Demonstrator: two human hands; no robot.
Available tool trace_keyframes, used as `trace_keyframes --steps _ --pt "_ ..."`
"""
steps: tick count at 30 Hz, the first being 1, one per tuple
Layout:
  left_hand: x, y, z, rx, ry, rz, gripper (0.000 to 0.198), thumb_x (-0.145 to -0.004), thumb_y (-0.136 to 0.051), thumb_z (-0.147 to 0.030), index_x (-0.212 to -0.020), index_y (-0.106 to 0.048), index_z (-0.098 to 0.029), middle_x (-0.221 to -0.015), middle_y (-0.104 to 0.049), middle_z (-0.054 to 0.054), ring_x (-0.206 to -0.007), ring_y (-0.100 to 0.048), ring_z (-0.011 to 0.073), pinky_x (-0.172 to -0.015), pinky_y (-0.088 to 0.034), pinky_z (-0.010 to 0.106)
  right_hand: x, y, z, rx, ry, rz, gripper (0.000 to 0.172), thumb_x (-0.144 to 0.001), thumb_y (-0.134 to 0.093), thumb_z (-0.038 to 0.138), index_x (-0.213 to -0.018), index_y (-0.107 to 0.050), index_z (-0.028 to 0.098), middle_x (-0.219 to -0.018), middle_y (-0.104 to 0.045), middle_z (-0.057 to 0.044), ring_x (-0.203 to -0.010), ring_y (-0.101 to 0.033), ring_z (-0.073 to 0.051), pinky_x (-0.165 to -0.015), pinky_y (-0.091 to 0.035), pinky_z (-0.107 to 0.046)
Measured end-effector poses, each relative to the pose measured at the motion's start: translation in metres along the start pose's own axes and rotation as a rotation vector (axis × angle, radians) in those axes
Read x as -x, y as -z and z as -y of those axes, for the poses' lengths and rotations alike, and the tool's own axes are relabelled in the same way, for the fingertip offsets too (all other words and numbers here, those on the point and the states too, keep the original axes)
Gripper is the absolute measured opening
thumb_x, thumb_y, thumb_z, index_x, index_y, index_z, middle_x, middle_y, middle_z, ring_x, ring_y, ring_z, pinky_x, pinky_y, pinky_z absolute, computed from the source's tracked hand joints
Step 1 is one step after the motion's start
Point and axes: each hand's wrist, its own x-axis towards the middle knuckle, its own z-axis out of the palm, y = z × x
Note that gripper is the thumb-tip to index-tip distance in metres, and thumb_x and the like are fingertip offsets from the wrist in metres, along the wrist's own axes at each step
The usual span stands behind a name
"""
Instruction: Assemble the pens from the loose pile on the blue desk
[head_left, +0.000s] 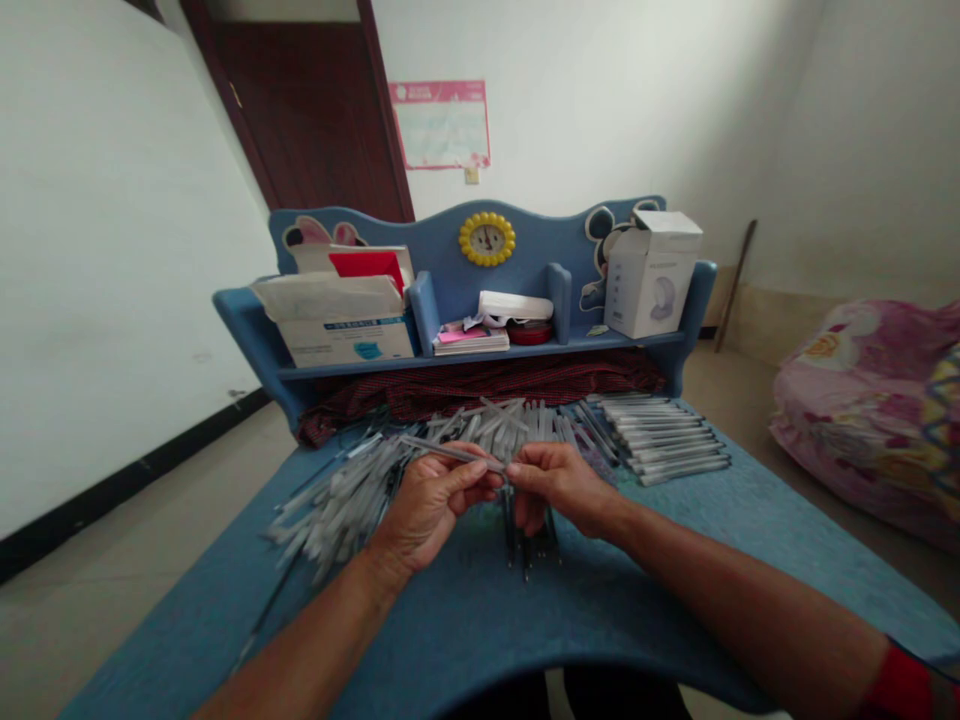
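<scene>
My left hand [442, 495] is closed round a translucent pen barrel [442, 449], which slants from upper left down to the right. At the barrel's right end, my right hand [559, 482] pinches with thumb and forefinger; any small part between those fingertips is hidden. Below my right hand, several dark thin pen refills [526, 555] lie on the blue desk [480, 620], their tips toward me. A loose heap of clear pen barrels [337, 505] spreads left of and behind my hands. To the right, pens with dark refills inside [667, 440] lie side by side in a row.
Behind the pens runs a blue shelf [480, 352] with a mask carton [345, 340], a stack of booklets [471, 342] and a white box [652, 275]. Dark red checked cloth [480, 388] is bunched under it. A pink-covered bulky thing [862, 400] stands at the right.
</scene>
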Motion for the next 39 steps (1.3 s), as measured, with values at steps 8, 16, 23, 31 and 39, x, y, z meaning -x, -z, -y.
trace_keyframes --steps 8,16,23,31,39 --pt "0.003 -0.002 -0.004 -0.033 -0.036 0.084 0.018 -0.065 -0.077 -0.016 -0.079 -0.066 -0.013 -0.075 -0.070 0.005 -0.065 -0.064 0.0156 -0.066 -0.054 0.029 0.000 0.004 0.001 -0.221 -0.177 0.212 0.048 -0.067 -0.062 0.061 -0.072 -0.053 0.014 -0.044 -0.063 -0.004 -0.031 -0.056 -0.016 -0.031 -0.043 -0.022" --pt "0.003 -0.002 -0.008 -0.082 -0.068 0.055 0.016 -0.064 -0.077 -0.016 -0.077 -0.067 -0.012 -0.074 -0.069 0.005 -0.065 -0.064 0.0155 -0.064 -0.053 0.026 0.002 0.001 0.005 -0.124 -0.039 0.079 0.039 -0.069 -0.069 0.049 -0.070 -0.052 0.015 -0.046 -0.063 -0.001 -0.032 -0.055 -0.011 -0.033 -0.041 -0.017" --pt "0.007 -0.003 -0.013 -0.077 -0.041 0.106 0.016 -0.063 -0.078 -0.018 -0.075 -0.069 -0.013 -0.074 -0.069 0.005 -0.064 -0.065 0.0163 -0.064 -0.052 0.027 -0.001 0.002 -0.005 -0.299 -0.105 0.265 0.040 -0.074 -0.061 0.054 -0.074 -0.052 0.015 -0.046 -0.064 -0.003 -0.032 -0.057 -0.016 -0.033 -0.043 -0.022" --pt "0.004 0.001 -0.011 -0.032 -0.039 0.123 0.016 -0.067 -0.075 -0.016 -0.080 -0.068 -0.012 -0.077 -0.069 0.006 -0.066 -0.065 0.0155 -0.065 -0.054 0.026 -0.002 0.000 -0.007 -0.376 -0.092 0.314 0.041 -0.073 -0.060 0.055 -0.073 -0.053 0.015 -0.046 -0.065 -0.004 -0.032 -0.056 -0.017 -0.032 -0.042 -0.022" --pt "-0.007 0.006 -0.016 0.093 -0.031 -0.225 0.005 -0.070 -0.070 -0.011 -0.072 -0.066 -0.010 -0.069 -0.066 0.003 -0.053 -0.059 0.0086 -0.049 -0.051 0.017 -0.002 -0.013 -0.009 -0.195 -0.032 0.053 0.045 -0.071 -0.060 0.059 -0.071 -0.052 0.015 -0.042 -0.061 -0.001 -0.029 -0.052 -0.013 -0.030 -0.038 -0.019"
